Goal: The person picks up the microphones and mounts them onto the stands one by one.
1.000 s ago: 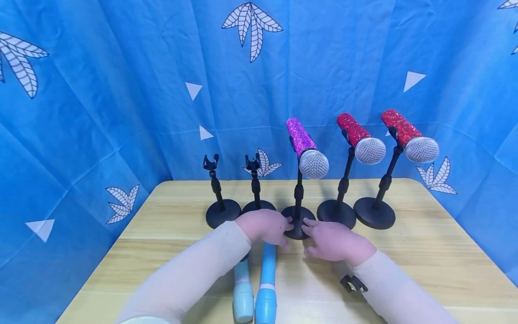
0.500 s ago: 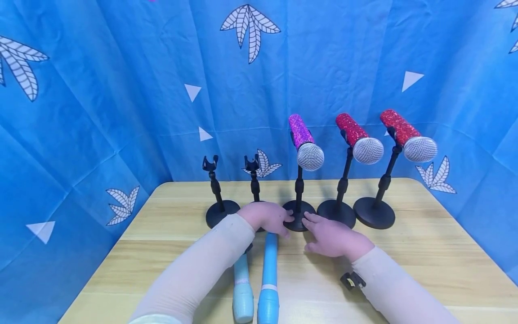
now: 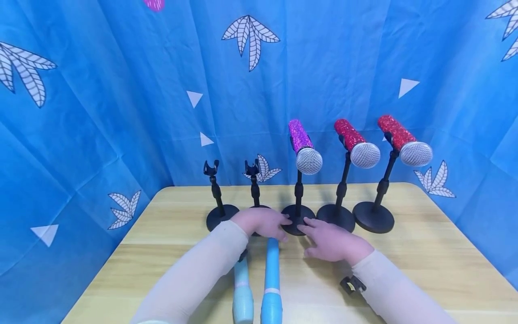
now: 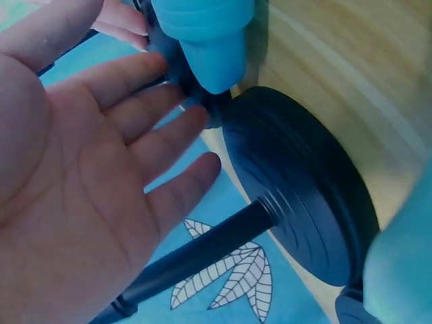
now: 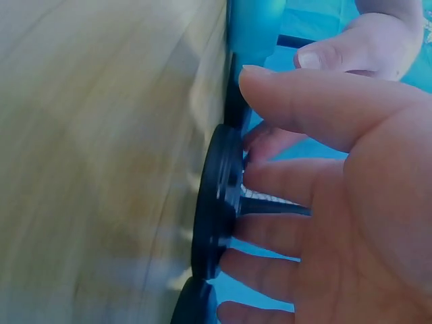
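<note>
A glittery purple microphone (image 3: 300, 136) sits tilted in the clip of the middle black stand, its silver grille towards me. My left hand (image 3: 263, 222) reaches to the left side of that stand's round base (image 3: 298, 220), fingers extended and holding nothing. On the other side, my right hand (image 3: 329, 239) has its straight fingertips at the base's right front edge. In the right wrist view the right fingers (image 5: 270, 233) lie against or very close to the base (image 5: 217, 202). Below the left hand, a blue microphone (image 3: 272, 270) and a pale teal microphone (image 3: 243, 292) lie on the table.
Two stands with red glitter microphones (image 3: 351, 135) (image 3: 398, 132) stand to the right. To the left are two stands with bare clips, one black stand (image 3: 218, 198) and another stand (image 3: 255, 189) partly behind my left hand. A blue curtain (image 3: 243, 103) encloses the wooden table (image 3: 154, 261).
The middle stand with the purple microphone has slid back a little, into line with the neighbouring stands, with both hands at its base. The head view has tilted slightly upward.
</note>
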Demonstrator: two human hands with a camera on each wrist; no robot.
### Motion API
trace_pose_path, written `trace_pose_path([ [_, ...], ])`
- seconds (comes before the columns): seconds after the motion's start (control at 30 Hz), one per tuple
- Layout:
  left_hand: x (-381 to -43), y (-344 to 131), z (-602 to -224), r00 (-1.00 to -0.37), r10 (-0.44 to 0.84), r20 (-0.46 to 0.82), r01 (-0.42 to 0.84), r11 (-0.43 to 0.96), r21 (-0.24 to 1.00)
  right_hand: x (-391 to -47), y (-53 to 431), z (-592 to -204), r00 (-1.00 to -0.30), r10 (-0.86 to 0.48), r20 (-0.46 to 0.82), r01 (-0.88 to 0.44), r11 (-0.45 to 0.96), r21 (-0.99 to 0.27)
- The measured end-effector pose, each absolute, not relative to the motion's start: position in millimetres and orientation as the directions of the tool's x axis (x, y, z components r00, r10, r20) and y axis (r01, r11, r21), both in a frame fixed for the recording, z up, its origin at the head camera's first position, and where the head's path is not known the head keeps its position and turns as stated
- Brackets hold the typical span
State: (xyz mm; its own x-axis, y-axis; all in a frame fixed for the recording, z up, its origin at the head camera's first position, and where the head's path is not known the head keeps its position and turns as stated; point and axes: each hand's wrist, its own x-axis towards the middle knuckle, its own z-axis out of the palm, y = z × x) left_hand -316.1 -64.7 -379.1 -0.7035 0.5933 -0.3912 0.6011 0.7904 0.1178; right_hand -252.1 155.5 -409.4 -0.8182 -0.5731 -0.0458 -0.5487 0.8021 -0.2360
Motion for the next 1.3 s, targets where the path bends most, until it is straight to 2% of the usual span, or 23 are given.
trace_pose_path([
  [0.1,-310.0,-78.7,-378.8,-0.704,0.632,-0.325,0.620,0.770,0.154,-250.8,154.7,-411.7,-0.803,-0.595,-0.033,-0.572,0.785,-0.237],
  [0.33,-291.1,-126.9,-362.6,-0.722,0.667,-0.185,0.595,0.735,0.326,-247.8,147.0,-410.8,-0.744,-0.668,0.031,-0.655,0.719,-0.234],
  [0.53,-283.5,-172.0,-357.5,-0.786,0.616,-0.049,0.545,0.728,0.417,-237.4,136.7,-406.6,-0.679,-0.733,0.052,-0.720,0.650,-0.241],
  [0.73,-290.6,-197.5,-361.7,-0.852,0.524,0.027,0.466,0.733,0.495,-228.8,116.5,-402.8,-0.563,-0.825,0.054,-0.820,0.549,-0.163],
  [0.97,-303.5,-201.4,-372.3,-0.902,0.424,0.082,0.387,0.709,0.589,-227.2,98.1,-411.8,-0.502,-0.865,0.016,-0.860,0.497,-0.114],
  [1.2,-314.2,-192.9,-373.1,-0.918,0.379,0.119,0.365,0.684,0.631,-225.5,93.0,-418.7,-0.428,-0.892,0.146,-0.900,0.435,0.021],
  [1.3,-317.4,-185.5,-370.7,-0.915,0.384,0.126,0.370,0.672,0.641,-226.1,96.1,-418.3,-0.426,-0.893,0.146,-0.899,0.436,0.042],
])
